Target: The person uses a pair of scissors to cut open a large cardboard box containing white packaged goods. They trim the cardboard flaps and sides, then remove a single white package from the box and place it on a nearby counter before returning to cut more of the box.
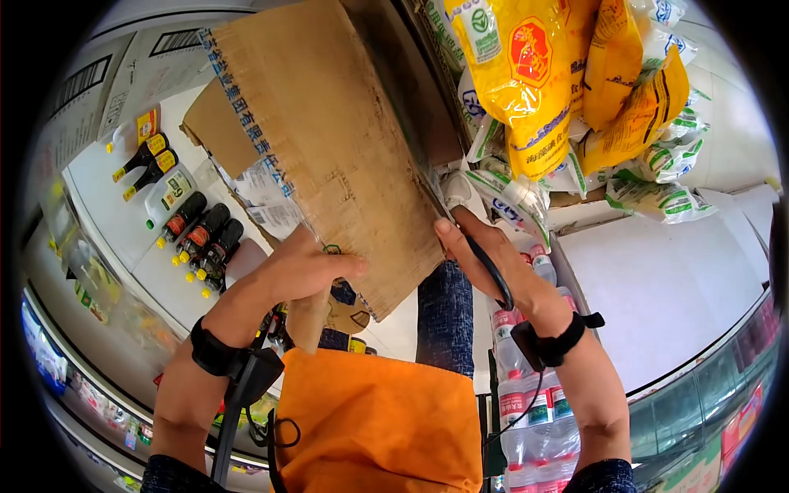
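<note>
A worn brown cardboard box (345,148) with blue printing is tilted up in front of me, its dark open side towards the upper right. My left hand (308,265) grips its lower left edge, the thumb lying across the cardboard. A folded cardboard flap (306,317) hangs just beneath that hand. At the lower right corner, my right hand (484,252) holds the box edge with thumb and fingers. A curved black strip (487,268) lies across the back of the right hand; what it belongs to is unclear. The fingertips behind the box are hidden.
Yellow plastic bags (524,80) are heaped on white-and-green bags (672,154) at upper right. Shrink-wrapped water bottles (533,407) stand at my right, near a white shelf surface (653,277). Dark sauce bottles (206,231) stand left. Another open carton (225,132) sits behind the box.
</note>
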A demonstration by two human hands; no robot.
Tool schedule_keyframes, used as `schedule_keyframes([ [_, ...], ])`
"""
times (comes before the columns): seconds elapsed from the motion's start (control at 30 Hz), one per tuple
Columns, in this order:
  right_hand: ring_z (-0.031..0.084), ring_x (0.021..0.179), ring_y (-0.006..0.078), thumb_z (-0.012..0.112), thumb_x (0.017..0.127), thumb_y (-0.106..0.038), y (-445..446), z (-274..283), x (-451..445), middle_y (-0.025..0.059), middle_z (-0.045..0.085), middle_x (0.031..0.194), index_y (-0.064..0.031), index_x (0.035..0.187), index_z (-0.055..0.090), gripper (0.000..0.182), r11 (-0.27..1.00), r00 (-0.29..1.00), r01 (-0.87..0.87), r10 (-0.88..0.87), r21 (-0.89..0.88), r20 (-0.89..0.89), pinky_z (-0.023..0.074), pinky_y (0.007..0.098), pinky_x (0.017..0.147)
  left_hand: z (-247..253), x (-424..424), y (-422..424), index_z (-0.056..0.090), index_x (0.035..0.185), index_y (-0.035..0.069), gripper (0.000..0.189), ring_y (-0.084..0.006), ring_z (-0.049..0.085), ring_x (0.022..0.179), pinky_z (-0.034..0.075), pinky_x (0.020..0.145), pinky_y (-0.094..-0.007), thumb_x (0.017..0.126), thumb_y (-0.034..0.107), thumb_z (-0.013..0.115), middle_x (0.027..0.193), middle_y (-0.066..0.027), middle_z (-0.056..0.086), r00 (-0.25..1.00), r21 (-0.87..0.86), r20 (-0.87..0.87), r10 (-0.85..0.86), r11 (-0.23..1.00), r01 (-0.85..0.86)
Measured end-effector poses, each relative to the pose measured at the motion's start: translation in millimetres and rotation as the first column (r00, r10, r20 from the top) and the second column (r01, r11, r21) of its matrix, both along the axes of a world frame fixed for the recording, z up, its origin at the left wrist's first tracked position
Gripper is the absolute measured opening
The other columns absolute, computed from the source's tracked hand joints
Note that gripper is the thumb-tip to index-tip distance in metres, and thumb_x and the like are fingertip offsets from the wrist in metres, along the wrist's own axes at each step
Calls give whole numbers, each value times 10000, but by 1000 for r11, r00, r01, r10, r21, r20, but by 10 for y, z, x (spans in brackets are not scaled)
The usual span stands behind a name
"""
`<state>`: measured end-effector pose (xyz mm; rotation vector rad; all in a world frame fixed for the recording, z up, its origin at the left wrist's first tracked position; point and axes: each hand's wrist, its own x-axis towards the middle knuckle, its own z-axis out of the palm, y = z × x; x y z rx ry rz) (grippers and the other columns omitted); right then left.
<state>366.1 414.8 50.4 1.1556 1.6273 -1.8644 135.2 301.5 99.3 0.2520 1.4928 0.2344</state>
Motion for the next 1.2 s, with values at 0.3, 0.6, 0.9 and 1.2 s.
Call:
schedule_keyframes([
  [0.3, 622, 738, 397, 412, 982, -509, 50, -69, -105, 241, 595, 684, 5, 792, 604, 581, 992, 1000, -29, 30, 126, -3, 488, 431, 676, -113, -53, -117, 561, 1225, -3, 477, -167, 597, 1033, 481, 896, -311, 773, -9, 712, 1145, -78, 637, 988, 9, 96, 119, 993, -121],
  [0.6, 632, 737, 425, 429, 967, -531, 141, 180, -187, 259, 615, 697, 16, 765, 626, 616, 962, 991, -135, 126, 236, 51, 509, 440, 706, -31, -87, -49, 495, 1290, -12, 575, -172, 568, 1091, 465, 926, -316, 757, -9, 711, 1192, -81, 606, 997, 102, 78, -17, 995, 9],
  [0.9, 589, 723, 362, 440, 964, -551, 251, -3, -554, 248, 584, 758, 47, 917, 573, 614, 991, 988, 109, -100, 76, -119, 468, 399, 704, -267, -206, -184, 501, 1287, -16, 590, -184, 570, 1096, 465, 931, -323, 751, 19, 745, 1197, -102, 613, 992, 39, 116, 52, 998, -57],
  [1.2, 615, 729, 345, 418, 968, -557, 219, 339, -273, 226, 592, 722, 50, 871, 579, 635, 997, 998, -16, 11, 79, 59, 469, 405, 713, -631, -286, -398, 516, 1279, -2, 574, -218, 573, 1107, 456, 937, -346, 768, 86, 764, 1200, -103, 615, 981, -28, 154, 114, 993, -111],
])
